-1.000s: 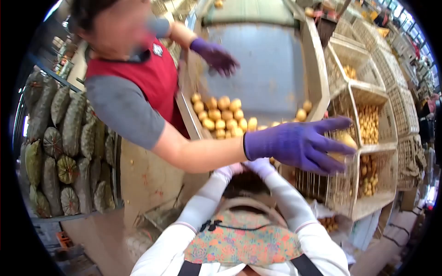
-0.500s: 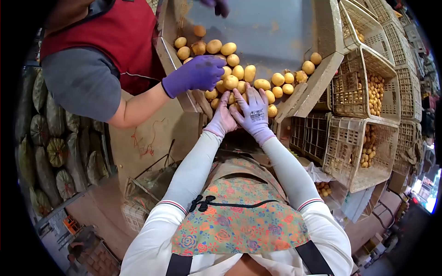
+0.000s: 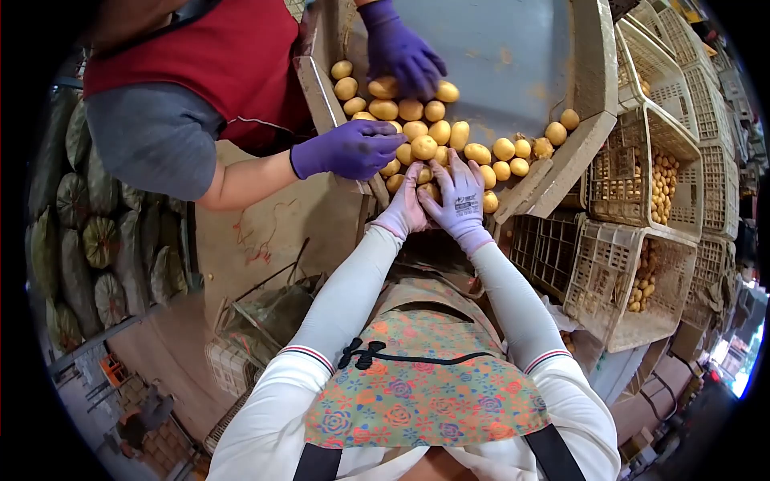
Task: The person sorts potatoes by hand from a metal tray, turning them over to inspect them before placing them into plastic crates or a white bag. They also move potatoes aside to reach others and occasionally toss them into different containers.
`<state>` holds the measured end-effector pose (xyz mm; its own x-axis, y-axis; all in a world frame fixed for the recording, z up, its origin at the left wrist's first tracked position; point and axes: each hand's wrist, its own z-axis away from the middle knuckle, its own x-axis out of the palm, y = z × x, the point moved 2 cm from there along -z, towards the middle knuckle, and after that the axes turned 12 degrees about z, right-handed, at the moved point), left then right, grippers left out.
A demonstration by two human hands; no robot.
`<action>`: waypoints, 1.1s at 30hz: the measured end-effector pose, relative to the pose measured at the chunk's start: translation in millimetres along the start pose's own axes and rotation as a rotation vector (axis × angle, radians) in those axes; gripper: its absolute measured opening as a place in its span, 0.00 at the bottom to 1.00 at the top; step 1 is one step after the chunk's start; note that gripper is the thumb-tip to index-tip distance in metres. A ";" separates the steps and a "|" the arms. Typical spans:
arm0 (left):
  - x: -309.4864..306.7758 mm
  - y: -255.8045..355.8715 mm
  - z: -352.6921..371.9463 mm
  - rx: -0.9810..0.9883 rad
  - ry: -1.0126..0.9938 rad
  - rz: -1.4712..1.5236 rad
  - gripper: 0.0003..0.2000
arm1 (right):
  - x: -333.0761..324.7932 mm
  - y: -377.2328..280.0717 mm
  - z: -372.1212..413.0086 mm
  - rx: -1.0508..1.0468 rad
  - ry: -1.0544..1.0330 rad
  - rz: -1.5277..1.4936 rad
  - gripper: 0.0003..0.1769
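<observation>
My left hand (image 3: 405, 205), in a pale lilac glove, lies against the near edge of a pile of round yellow produce (image 3: 424, 147), its fingers stretched forward. Beside it my right hand (image 3: 460, 197), gloved alike, rests with fingers spread over the nearest pieces. The thumbs almost meet, and a yellow piece (image 3: 431, 191) shows between the hands; neither hand is closed round it. The pile sits at the narrow near end of a grey-bottomed sorting table (image 3: 513, 48).
At the left a co-worker in a red vest (image 3: 200, 72) has two purple-gloved hands on the pile. Crates (image 3: 642, 172), some holding yellow produce, are stacked at the right. Filled sacks (image 3: 100, 240) lie at the far left. The table has raised wooden sides (image 3: 561, 172).
The view has shifted, moving the table slightly right and down. The co-worker's far hand has come down onto the pile, while the near one has drawn back a little. My hands keep nearly the same pose.
</observation>
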<state>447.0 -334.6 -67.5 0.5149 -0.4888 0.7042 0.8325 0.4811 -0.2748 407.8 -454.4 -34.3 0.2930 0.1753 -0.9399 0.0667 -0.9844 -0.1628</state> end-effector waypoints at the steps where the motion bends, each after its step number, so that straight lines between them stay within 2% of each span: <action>1: 0.2 -0.3 0.4 0.004 0.000 0.003 0.38 | 0.3 -0.7 -0.8 -0.004 -0.001 -0.003 0.38; 5: 3.7 -3.1 2.6 0.048 -0.029 -0.020 0.39 | -1.6 -0.7 -2.3 -0.001 0.009 0.007 0.42; 7: 13.7 -6.5 10.9 0.033 0.130 -0.030 0.39 | -3.2 0.0 -6.6 0.061 0.001 -0.099 0.41; 8: 10.6 -6.3 7.5 0.028 0.128 -0.031 0.39 | -2.6 -1.7 -9.9 0.063 0.000 -0.094 0.41; 10: 6.0 -3.5 -1.8 0.078 0.028 0.027 0.38 | -16.5 -14.3 -24.5 0.004 0.296 -0.099 0.38; 11: 3.1 -3.8 -2.5 0.074 0.028 0.031 0.38 | -25.5 -22.0 -29.9 -0.094 0.134 -0.134 0.33; 13: 6.4 -1.1 1.3 0.122 -0.178 -0.052 0.35 | -15.2 -18.5 -27.3 -0.164 0.023 -0.004 0.28; 14: -5.0 6.4 -11.5 0.099 -0.208 -0.071 0.35 | -13.4 -8.6 -29.0 -0.151 0.024 -0.040 0.28; 15: -2.2 -0.5 -1.7 0.072 0.047 -0.073 0.35 | -12.1 0.3 -27.6 -0.145 0.005 -0.040 0.28; 17: 1.4 -3.1 -2.5 0.101 0.101 -0.072 0.37 | -10.0 9.6 -14.9 -0.117 0.004 -0.012 0.29; 18: -2.0 -2.2 -3.1 0.119 0.067 -0.109 0.41 | -18.1 3.7 -8.6 -0.080 0.023 0.004 0.28; 19: -7.0 -1.5 -7.0 0.120 0.067 -0.103 0.41 | -18.9 0.6 -4.1 -0.085 0.019 0.003 0.28; 21: -11.3 -2.1 -15.7 0.093 -0.095 0.010 0.42 | -15.7 -1.5 2.4 -0.074 -0.006 -0.015 0.28; 22: -8.3 -2.6 -7.2 0.068 -0.043 -0.069 0.43 | -6.0 5.3 0.9 -0.063 0.037 -0.053 0.28; 23: -9.9 0.0 -10.3 0.027 0.116 0.002 0.44 | 2.8 16.4 -0.6 -0.018 0.069 -0.154 0.29; 26: -14.0 -1.5 -12.3 0.032 0.083 -0.024 0.44 | -20.4 16.1 -19.9 0.067 0.147 -0.021 0.32; 28: -16.1 0.2 -16.1 0.155 0.054 -0.059 0.45 | -12.8 23.3 -19.5 0.051 0.007 0.142 0.35; 29: -18.1 1.3 -16.2 0.087 0.044 -0.033 0.46 | -8.4 21.0 -16.8 0.050 -0.034 0.169 0.37; 33: -9.1 -2.7 -8.8 0.082 0.074 -0.037 0.46 | -4.4 12.1 -18.5 0.119 -0.005 0.107 0.36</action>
<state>441.8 -337.9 -78.9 0.5006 -0.5582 0.6617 0.8331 0.5184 -0.1929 425.0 -466.8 -26.6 0.2878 0.0698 -0.9551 -0.0777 -0.9923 -0.0960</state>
